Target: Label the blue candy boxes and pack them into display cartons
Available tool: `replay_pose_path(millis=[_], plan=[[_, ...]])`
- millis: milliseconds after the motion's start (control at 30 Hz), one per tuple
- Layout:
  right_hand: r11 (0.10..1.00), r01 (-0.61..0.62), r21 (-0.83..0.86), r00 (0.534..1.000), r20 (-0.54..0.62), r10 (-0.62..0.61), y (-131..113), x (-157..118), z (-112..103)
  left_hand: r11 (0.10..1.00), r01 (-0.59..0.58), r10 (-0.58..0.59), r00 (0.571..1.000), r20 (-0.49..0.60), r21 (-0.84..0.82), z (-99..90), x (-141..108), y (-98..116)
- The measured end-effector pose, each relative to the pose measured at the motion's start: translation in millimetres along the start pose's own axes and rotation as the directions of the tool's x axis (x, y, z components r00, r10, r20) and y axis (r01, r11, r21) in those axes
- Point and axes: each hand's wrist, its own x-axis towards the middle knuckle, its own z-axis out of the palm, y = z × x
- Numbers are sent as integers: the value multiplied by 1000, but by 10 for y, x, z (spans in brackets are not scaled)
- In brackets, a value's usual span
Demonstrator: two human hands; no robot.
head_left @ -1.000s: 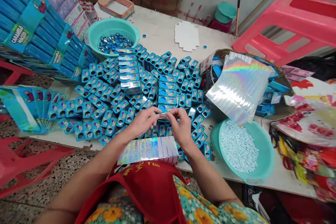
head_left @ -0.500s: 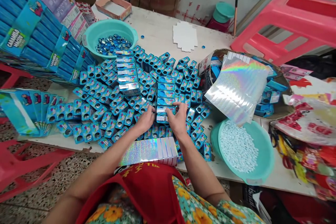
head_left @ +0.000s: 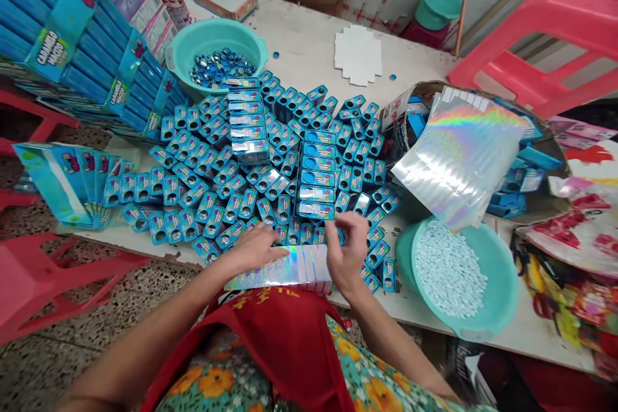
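Observation:
My left hand (head_left: 258,247) lies with its fingers stretched over a shiny holographic sticker sheet (head_left: 270,273) at the table's front edge. Strips are marked off toward the sheet's right end. Beside that end my right hand (head_left: 348,251) is raised, its fingers bent and the thumb apart from them, with nothing visible between them. Just beyond the hands stands a row of blue tins (head_left: 316,178) on top of the others; silvery strips show on the nearest ones. Many small blue tins with round holes (head_left: 232,206) spread around, and a second raised row of tins (head_left: 248,120) stands farther left.
A teal basin (head_left: 217,32) of metallic caps stands at back left. At right are a teal basin (head_left: 506,270) of pale blue pellets and a carton under more holographic sheets (head_left: 458,154). Blue display boxes (head_left: 62,38) are stacked left. A pink stool (head_left: 541,26) is at right.
Both hands have left the raised row of tins and come back toward me. My left hand now reaches the holographic sheet, my right hand its right end. The view has shifted slightly.

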Motion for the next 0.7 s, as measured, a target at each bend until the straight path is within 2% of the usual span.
replay_pose_path(millis=[100, 233, 333, 433, 700], plan=[[995, 97, 16, 959, 267, -98, -21, -327, -27, 996, 23, -21, 1000, 23, -82, 138, -49, -3], [981, 163, -103, 887, 451, -100, 80, -534, 51, 954, 11, -4, 1000, 23, -299, 122, -38, 51], [949, 253, -187, 853, 507, -127, 143, -572, 98, 955, -17, 6, 999, -38, -297, 82, -47, 94], [926, 308, -217, 839, 521, -157, 153, -585, 111, 964, -20, 3, 998, -66, -267, 91, -51, 121], [895, 419, -152, 781, 563, -270, 159, -630, 47, 958, 40, -83, 987, -140, -285, 165, -17, 103]])
